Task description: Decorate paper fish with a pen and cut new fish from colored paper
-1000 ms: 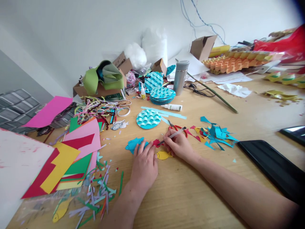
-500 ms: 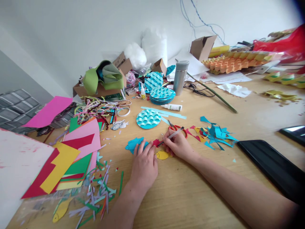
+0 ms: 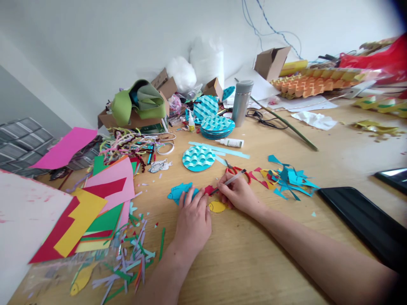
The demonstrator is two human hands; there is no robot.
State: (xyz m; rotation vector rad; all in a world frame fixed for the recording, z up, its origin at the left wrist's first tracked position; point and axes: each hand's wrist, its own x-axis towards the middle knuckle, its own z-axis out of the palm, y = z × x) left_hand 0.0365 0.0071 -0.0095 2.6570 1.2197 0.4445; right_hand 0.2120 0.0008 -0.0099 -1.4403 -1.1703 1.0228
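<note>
Left hand lies flat, fingers a little spread, fingertips pressing on the blue paper fish; right hand pinches a pen, tip down on a red paper piece between the two hands.

A yellow fish lies just under the right hand, with a dark dot for an eye.

Judged progress: cutting looks done (red-handled scissors lie just behind the right hand, offcuts beside them); marking of the cut-outs seems part done.

Whether the blue fish bears pen marks cannot be told; the left hand covers its tail end.

The red piece is mostly hidden by fingers, so its shape is unclear; the pen line itself is too small to see.

Farther out on the table: a wavy blue disc and coloured sheets.
</note>
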